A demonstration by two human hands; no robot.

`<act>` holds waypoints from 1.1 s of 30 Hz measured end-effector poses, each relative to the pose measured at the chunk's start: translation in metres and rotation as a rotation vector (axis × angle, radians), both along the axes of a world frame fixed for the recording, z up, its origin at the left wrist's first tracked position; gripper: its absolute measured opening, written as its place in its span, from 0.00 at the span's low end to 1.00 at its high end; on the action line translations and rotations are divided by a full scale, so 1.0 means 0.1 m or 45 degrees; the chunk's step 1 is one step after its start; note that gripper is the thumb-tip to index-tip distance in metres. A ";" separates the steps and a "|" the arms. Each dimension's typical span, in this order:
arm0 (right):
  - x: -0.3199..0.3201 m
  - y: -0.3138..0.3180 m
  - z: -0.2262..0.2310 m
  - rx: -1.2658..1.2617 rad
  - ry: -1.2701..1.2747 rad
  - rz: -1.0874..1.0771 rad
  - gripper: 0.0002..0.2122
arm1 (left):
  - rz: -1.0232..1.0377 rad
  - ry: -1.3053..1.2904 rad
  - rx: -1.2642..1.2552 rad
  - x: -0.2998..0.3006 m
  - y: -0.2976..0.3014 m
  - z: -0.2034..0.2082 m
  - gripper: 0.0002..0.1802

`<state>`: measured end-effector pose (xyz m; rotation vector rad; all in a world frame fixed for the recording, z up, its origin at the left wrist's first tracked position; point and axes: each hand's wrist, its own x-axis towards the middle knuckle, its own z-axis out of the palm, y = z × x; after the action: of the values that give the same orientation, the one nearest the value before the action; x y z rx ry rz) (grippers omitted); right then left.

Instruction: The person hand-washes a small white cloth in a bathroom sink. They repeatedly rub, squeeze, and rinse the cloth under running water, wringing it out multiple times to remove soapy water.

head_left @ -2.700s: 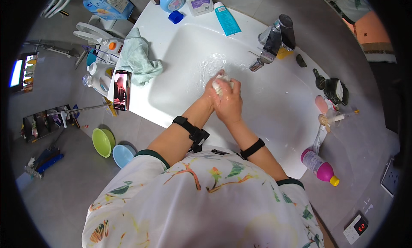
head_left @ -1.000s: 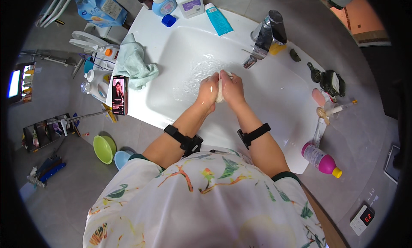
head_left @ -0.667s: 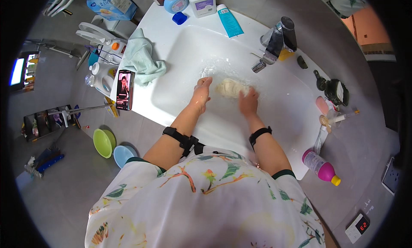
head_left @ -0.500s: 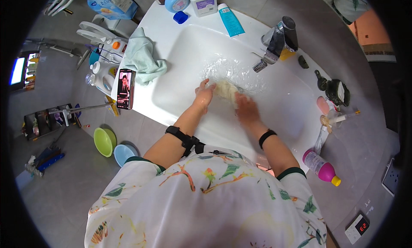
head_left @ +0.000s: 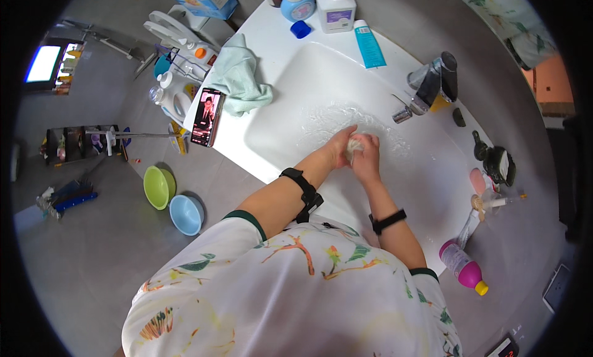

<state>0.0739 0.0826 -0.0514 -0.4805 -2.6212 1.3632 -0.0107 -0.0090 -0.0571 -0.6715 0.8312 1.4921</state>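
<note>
Between my two hands is a small, bunched, cream-coloured wet cloth (head_left: 354,146), mostly hidden by the fingers. My left hand (head_left: 339,146) closes on it from the left, and my right hand (head_left: 368,160) wraps it from the right. Both are low inside a white washbasin (head_left: 426,193), over rippling water (head_left: 333,117). The chrome tap (head_left: 426,88) stands on the rim beyond my right hand, its spout tilted toward the basin.
A pale green towel (head_left: 238,79) and a lit phone (head_left: 207,116) lie on the left ledge. Bottles (head_left: 336,11) and a teal tube (head_left: 370,45) line the back. A pink bottle (head_left: 463,267) lies at the right edge. Green (head_left: 159,187) and blue bowls (head_left: 186,215) are at lower left.
My hands have come together, squeezing the cloth into a tight bunch that was stretched between them before. The view has shifted, so the surroundings sit further right and lower.
</note>
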 end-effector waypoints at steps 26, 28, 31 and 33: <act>0.23 0.17 -0.47 0.594 -0.501 0.262 0.13 | 0.236 0.171 0.092 0.04 -0.77 0.66 0.15; 0.21 0.10 -0.43 0.666 -0.556 0.251 0.12 | 0.191 0.071 0.233 -0.02 -0.86 0.54 0.16; 0.08 0.07 -0.28 0.741 -0.702 0.203 0.10 | 0.223 0.064 0.212 -0.04 -0.83 0.67 0.16; -0.01 0.13 -0.34 0.749 -0.769 0.176 0.10 | 0.176 0.048 0.242 -0.04 -0.76 0.67 0.17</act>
<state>0.0733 0.0953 -0.0859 -0.7059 -3.3901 0.4335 -0.0149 -0.0853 0.0102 -0.5698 0.6714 1.6894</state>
